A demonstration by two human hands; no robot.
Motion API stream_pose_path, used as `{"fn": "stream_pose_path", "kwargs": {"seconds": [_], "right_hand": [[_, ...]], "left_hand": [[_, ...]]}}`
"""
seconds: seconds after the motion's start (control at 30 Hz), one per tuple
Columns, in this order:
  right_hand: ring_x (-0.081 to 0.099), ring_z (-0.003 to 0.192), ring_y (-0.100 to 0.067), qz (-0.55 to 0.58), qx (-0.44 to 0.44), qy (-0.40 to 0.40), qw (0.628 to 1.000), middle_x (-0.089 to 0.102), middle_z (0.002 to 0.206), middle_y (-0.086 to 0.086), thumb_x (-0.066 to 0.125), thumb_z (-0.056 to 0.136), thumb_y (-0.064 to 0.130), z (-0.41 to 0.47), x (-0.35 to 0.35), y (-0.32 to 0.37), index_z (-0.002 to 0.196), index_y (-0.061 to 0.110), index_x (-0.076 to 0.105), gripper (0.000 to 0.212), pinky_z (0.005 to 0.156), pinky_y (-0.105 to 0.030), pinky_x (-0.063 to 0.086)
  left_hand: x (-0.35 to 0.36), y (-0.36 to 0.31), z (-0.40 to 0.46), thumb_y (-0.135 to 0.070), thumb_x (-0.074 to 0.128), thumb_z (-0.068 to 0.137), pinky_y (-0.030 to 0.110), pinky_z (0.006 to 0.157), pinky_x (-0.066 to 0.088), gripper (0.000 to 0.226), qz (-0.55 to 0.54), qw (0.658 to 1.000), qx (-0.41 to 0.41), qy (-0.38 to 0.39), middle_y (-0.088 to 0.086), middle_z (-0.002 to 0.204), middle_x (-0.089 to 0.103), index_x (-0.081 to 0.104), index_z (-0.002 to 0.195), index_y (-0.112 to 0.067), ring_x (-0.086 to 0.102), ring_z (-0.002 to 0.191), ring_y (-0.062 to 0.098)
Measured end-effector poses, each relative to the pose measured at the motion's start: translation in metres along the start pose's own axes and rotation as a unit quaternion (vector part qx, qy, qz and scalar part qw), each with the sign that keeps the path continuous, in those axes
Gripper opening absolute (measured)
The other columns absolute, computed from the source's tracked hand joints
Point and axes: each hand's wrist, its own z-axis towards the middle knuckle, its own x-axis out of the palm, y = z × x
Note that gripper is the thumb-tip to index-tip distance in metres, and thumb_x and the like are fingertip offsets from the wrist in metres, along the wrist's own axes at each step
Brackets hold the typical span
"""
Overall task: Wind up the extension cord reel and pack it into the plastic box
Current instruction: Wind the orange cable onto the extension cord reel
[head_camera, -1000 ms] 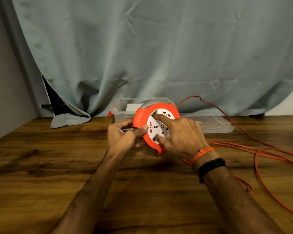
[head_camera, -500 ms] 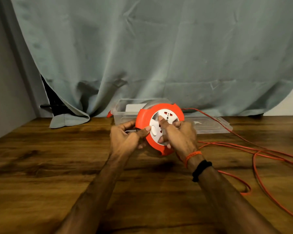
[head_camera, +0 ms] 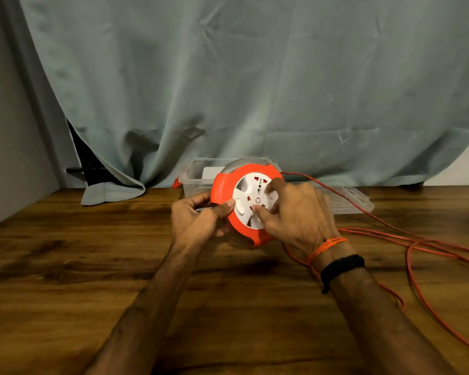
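An orange extension cord reel [head_camera: 224, 189] with a white socket face [head_camera: 251, 194] is held tilted above the wooden table. My left hand [head_camera: 201, 219] grips its left rim, thumb on the orange edge. My right hand [head_camera: 298, 212] lies on the white face, with fingers pressed into its recesses. The orange cord [head_camera: 406, 239] leaves the reel at the upper right and trails in loose loops across the table's right side. Behind the reel stands the clear plastic box [head_camera: 192, 177], open and partly hidden by it.
The box's clear lid [head_camera: 355, 198] lies flat to the right of the box. A grey-green curtain [head_camera: 255, 90] hangs along the back, its hem resting on the wooden table [head_camera: 92, 266]. A grey wall [head_camera: 8, 131] stands at the left.
My right hand has turned the white face around, shifting its fingers on it. The cord loops on the right have shifted and drawn in toward the reel. My left hand has kept its hold.
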Motion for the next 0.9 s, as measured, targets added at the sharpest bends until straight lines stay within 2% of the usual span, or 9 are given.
{"fn": "stream_pose_path", "kwargs": {"seconds": [0.13, 0.23, 0.33, 0.5, 0.67, 0.73, 0.8, 0.9], "right_hand": [[0.065, 0.099, -0.032, -0.049, -0.078, 0.015, 0.996, 0.07, 0.102, 0.0, 0.056, 0.08, 0.059, -0.003, -0.002, 0.0, 0.13, 0.038, 0.046, 0.055, 0.074, -0.036, 0.044], [0.062, 0.104, -0.032, -0.061, -0.112, 0.041, 0.991, 0.067, 0.111, 0.0, 0.057, 0.082, 0.057, -0.003, -0.005, 0.0, 0.14, 0.045, 0.034, 0.063, 0.073, -0.036, 0.036], [0.061, 0.106, -0.032, -0.058, -0.124, 0.07, 0.988, 0.064, 0.116, -0.002, 0.055, 0.085, 0.052, -0.002, -0.002, 0.0, 0.144, 0.05, 0.024, 0.066, 0.079, -0.038, 0.042], [0.059, 0.111, -0.033, -0.069, -0.122, 0.079, 0.987, 0.063, 0.123, -0.005, 0.054, 0.088, 0.049, -0.001, 0.004, -0.005, 0.147, 0.047, 0.022, 0.067, 0.085, -0.04, 0.044], [0.06, 0.11, -0.035, -0.056, -0.112, 0.055, 0.991, 0.064, 0.122, -0.008, 0.055, 0.085, 0.048, -0.002, 0.01, -0.006, 0.145, 0.046, 0.028, 0.066, 0.088, -0.04, 0.045], [0.061, 0.109, -0.034, -0.019, -0.08, 0.03, 0.996, 0.067, 0.118, -0.007, 0.061, 0.079, 0.047, -0.005, 0.01, -0.002, 0.141, 0.045, 0.038, 0.066, 0.088, -0.039, 0.046], [0.063, 0.107, -0.032, 0.071, -0.005, -0.005, 0.997, 0.071, 0.113, -0.004, 0.068, 0.072, 0.047, -0.009, 0.013, 0.004, 0.133, 0.043, 0.052, 0.064, 0.088, -0.037, 0.049], [0.063, 0.111, -0.028, 0.217, 0.143, -0.013, 0.966, 0.07, 0.118, -0.005, 0.071, 0.074, 0.056, -0.008, 0.023, 0.013, 0.126, 0.026, 0.061, 0.061, 0.09, -0.031, 0.049]], "left_hand": [[-0.002, 0.001, 0.001, -0.007, 0.08, 0.073, 0.032, 0.053, 0.059, 0.039, -0.004, 1.0, -0.003, -0.003, 0.013, 0.098, 0.075, 0.07, 0.111, -0.004, 0.074, 0.079, 0.027], [-0.001, -0.002, -0.001, -0.002, 0.078, 0.074, 0.027, 0.047, 0.056, 0.035, -0.014, 1.0, -0.012, 0.004, 0.012, 0.094, 0.074, 0.07, 0.108, -0.003, 0.073, 0.068, 0.019], [-0.001, -0.004, -0.002, -0.001, 0.078, 0.074, 0.025, 0.045, 0.056, 0.034, -0.01, 1.0, -0.011, 0.015, 0.007, 0.085, 0.073, 0.07, 0.107, -0.006, 0.071, 0.059, 0.011], [-0.001, -0.005, -0.004, 0.0, 0.078, 0.074, 0.024, 0.043, 0.054, 0.033, -0.01, 0.999, 0.001, 0.033, 0.004, 0.083, 0.072, 0.069, 0.104, -0.01, 0.072, 0.057, 0.011], [0.001, -0.005, -0.006, 0.001, 0.077, 0.074, 0.024, 0.045, 0.055, 0.031, -0.014, 0.999, 0.01, 0.045, 0.003, 0.085, 0.072, 0.069, 0.102, -0.009, 0.072, 0.06, 0.01], [0.0, -0.003, -0.005, -0.002, 0.079, 0.073, 0.028, 0.047, 0.057, 0.034, 0.008, 0.999, 0.022, 0.037, 0.005, 0.087, 0.073, 0.07, 0.105, -0.009, 0.073, 0.062, 0.011], [0.0, -0.001, -0.003, -0.007, 0.082, 0.071, 0.037, 0.054, 0.061, 0.04, 0.042, 0.998, 0.033, 0.028, 0.007, 0.093, 0.074, 0.07, 0.11, -0.008, 0.074, 0.068, 0.017], [0.002, 0.003, -0.002, -0.008, 0.082, 0.071, 0.045, 0.06, 0.061, 0.042, 0.043, 0.998, 0.032, 0.016, 0.01, 0.095, 0.075, 0.07, 0.111, -0.007, 0.074, 0.071, 0.025]]}}
